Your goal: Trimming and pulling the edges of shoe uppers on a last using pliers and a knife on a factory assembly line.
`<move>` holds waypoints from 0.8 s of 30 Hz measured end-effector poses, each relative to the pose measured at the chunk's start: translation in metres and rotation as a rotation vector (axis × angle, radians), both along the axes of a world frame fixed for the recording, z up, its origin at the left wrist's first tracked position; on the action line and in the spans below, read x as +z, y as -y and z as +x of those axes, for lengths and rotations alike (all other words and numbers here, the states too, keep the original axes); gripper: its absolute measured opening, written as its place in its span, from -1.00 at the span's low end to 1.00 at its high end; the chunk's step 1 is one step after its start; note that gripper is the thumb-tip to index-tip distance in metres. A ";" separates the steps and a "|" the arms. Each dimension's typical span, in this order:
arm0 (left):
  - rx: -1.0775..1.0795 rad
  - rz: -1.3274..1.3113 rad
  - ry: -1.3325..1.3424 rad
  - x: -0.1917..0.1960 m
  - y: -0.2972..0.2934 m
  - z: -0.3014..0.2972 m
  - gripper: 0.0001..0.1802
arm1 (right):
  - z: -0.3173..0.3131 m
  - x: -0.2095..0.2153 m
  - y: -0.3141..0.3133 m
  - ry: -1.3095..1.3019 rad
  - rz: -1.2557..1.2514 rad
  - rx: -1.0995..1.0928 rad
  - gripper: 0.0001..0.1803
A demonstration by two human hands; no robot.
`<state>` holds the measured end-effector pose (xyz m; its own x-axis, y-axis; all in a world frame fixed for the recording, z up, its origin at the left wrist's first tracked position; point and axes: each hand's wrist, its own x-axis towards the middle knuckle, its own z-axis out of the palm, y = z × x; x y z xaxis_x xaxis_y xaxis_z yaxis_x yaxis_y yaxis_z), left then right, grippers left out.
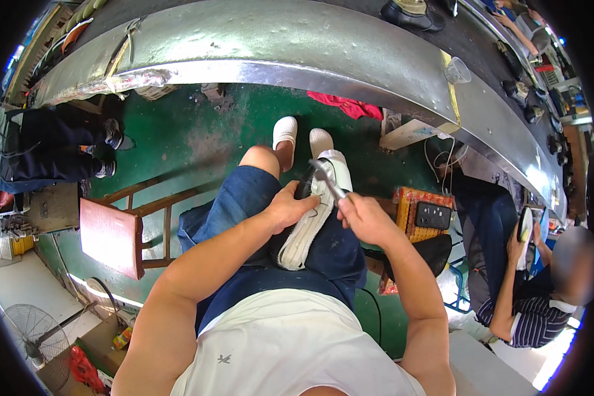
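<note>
A long white padded cloth bundle (298, 245) lies along my right thigh, reaching toward the knee. On its upper part, my left hand (289, 206) is closed around a dark, curved piece that looks like a black shoe (304, 182), mostly covered by the fingers. My right hand (366, 216) grips a slim metal hammer-like tool (328, 178), its head end over the bundle beside the dark piece. Whether the tool touches anything cannot be made out.
Ahead runs a curved metal bench (244, 41) with black shoes (412, 14) at its far right. A wooden stool (111, 236) stands left. To the right, a woven seat (412, 228) carries a black rectangular case (433, 214). Another person (531, 323) sits there holding a shoe (525, 239).
</note>
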<state>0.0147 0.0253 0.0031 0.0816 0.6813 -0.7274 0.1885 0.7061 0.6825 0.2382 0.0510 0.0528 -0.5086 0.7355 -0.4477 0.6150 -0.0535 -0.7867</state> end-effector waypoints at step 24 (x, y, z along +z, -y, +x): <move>-0.184 0.028 0.113 -0.007 0.009 -0.012 0.02 | 0.025 -0.009 0.098 0.245 -0.100 0.133 -0.64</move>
<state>0.0024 0.0160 -0.0042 0.2870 0.6671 -0.6875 0.2337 0.6473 0.7256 0.2627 -0.0469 0.0440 -0.4655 0.6156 -0.6360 0.7930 -0.0291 -0.6086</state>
